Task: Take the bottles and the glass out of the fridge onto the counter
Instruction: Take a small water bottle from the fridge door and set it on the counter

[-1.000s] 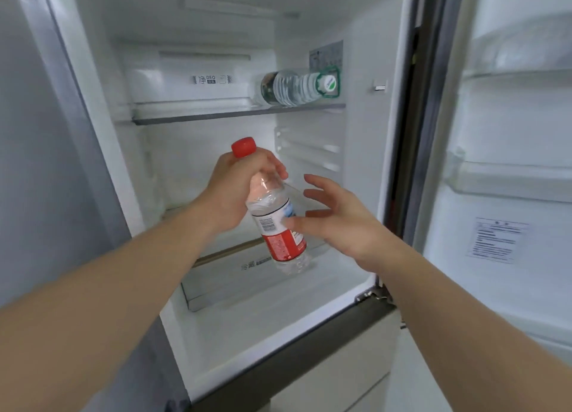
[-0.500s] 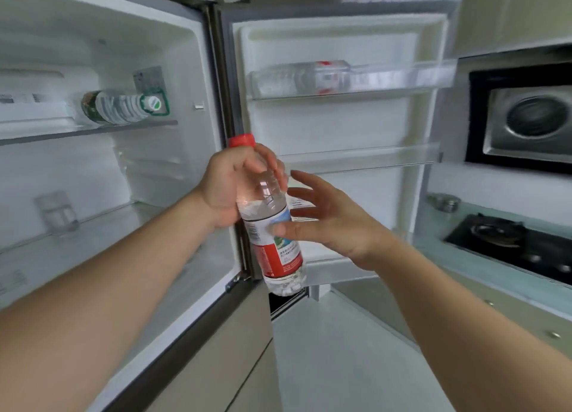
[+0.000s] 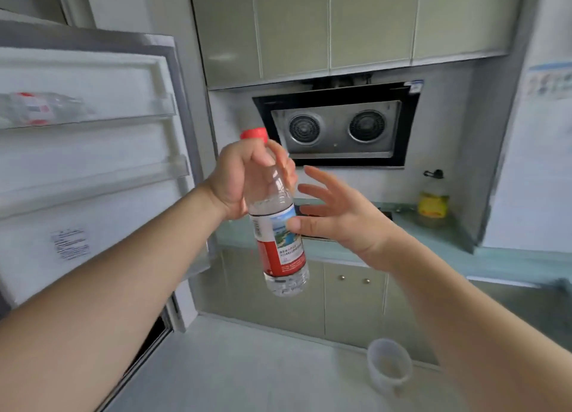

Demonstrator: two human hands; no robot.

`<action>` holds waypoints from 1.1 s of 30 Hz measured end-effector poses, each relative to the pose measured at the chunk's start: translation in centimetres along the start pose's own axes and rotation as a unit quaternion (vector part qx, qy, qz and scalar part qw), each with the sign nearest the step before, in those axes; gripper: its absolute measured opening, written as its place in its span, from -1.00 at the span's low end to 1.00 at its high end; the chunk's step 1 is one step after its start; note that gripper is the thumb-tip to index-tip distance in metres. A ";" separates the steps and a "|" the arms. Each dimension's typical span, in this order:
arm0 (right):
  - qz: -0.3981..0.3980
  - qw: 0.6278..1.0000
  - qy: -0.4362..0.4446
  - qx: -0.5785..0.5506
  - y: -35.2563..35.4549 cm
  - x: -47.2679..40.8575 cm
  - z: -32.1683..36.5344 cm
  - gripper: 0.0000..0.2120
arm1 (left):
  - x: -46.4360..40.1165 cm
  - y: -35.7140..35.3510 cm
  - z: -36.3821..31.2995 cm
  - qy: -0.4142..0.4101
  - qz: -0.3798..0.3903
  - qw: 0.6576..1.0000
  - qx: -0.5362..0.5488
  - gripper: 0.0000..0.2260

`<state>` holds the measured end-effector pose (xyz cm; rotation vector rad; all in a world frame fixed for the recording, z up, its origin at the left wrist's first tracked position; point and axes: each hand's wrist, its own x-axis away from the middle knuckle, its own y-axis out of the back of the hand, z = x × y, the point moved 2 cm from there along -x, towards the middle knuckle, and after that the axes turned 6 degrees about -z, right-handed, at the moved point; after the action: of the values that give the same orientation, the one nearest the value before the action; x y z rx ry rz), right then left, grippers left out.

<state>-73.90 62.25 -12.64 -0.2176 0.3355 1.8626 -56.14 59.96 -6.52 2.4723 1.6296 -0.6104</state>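
My left hand [image 3: 244,179] grips the neck of a clear water bottle [image 3: 281,244] with a red cap and a red and white label, held upright in mid-air. My right hand [image 3: 337,216] is beside it with fingers spread, its thumb touching the label. Behind them runs the pale green counter [image 3: 458,253]. A second bottle [image 3: 40,108] with a red label lies in the top shelf of the open fridge door [image 3: 102,201] at the left. The fridge's inside and the glass are out of view.
A black range hood [image 3: 337,126] hangs over the hob behind my hands. A yellow oil bottle [image 3: 433,204] stands at the counter's back right. A white plastic cup [image 3: 390,365] sits on the floor below my right arm. Green cabinets [image 3: 353,306] stand under the counter.
My view has swung right from the fridge's inside to the counter and hood. The bottle has come along in my left hand, my right hand staying beside it.
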 end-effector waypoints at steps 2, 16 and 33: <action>-0.045 0.999 -0.003 0.012 5.3 2.4 -0.1 0.12 | -3.0 -4.9 2.3 0.015 0.051 0.999 0.009 -0.76; -0.328 0.937 -0.056 0.103 33.1 13.9 -2.6 0.10 | -21.8 -33.5 16.9 0.092 0.390 0.905 0.144 -0.79; -0.574 0.794 -0.115 0.167 52.2 16.3 -6.9 0.11 | -38.3 -54.8 30.1 0.175 0.607 0.748 0.205 -0.81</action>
<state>-128.73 59.53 -17.94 0.0660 0.2573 0.5831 -126.59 40.50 -12.29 3.2935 -0.4161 -0.2744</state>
